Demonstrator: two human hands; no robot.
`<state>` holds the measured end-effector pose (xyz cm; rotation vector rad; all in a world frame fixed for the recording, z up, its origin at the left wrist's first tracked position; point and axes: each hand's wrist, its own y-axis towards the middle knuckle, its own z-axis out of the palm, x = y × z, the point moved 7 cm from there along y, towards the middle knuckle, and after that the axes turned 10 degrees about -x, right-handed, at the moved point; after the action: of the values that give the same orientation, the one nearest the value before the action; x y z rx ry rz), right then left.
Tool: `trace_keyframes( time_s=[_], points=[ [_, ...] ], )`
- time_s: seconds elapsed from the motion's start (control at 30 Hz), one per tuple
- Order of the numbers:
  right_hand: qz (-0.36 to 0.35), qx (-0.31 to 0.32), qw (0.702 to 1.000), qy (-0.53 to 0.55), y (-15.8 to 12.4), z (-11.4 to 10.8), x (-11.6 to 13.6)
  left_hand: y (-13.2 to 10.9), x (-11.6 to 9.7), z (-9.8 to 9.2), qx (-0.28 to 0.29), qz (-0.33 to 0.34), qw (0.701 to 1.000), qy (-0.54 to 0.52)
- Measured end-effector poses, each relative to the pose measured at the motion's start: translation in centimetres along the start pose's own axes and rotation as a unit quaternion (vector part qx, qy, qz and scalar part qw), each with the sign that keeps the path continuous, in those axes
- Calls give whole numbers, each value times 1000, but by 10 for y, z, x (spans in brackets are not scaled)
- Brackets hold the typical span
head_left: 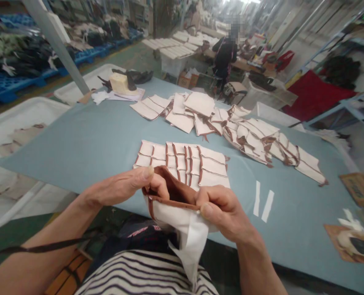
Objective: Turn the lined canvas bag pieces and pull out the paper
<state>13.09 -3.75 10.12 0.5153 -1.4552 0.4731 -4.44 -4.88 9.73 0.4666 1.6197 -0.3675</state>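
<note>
Between my hands, just over the table's near edge, is a white fabric pouch (pixel 172 215) with a brown lining and brown edge trim. Its mouth gapes upward, showing the brown inside. My left hand (pixel 148 184) pinches the rim on the left, fingers curled over the edge. On the right, my right hand (pixel 221 207) grips the rim between thumb and fingers. A white strip (pixel 194 246) hangs from the pouch's front, below my right hand. Right behind the pouch lies a row of overlapping white pieces with brown trim (pixel 184 157).
The blue-grey table (pixel 102 143) holds a heap of white sewn pieces (pixel 200 104) and two white strips (pixel 267 207). White bins (pixel 31 205) stand at the left. A cardboard box (pixel 361 188) is at the right. Farther back, a person (pixel 224 53) is near another worktable.
</note>
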Motion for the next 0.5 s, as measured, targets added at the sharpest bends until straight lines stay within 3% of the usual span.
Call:
trace_keyframes(
  time_s=[0.13,0.23,0.4,0.5],
  points=[
    [49,29,998,-40,-5,-2,-2,-2,2,4,19,-24,999,-36],
    [32,37,994,-96,-7,0,6,-4,2,6,34,-40,997,-50],
    [-158,-36,955,-249,-6,5,35,-1,2,3,18,-26,999,-35],
    [-221,-75,932,-278,-9,9,44,1,-1,-1,-1,4,1000,19]
  ],
)
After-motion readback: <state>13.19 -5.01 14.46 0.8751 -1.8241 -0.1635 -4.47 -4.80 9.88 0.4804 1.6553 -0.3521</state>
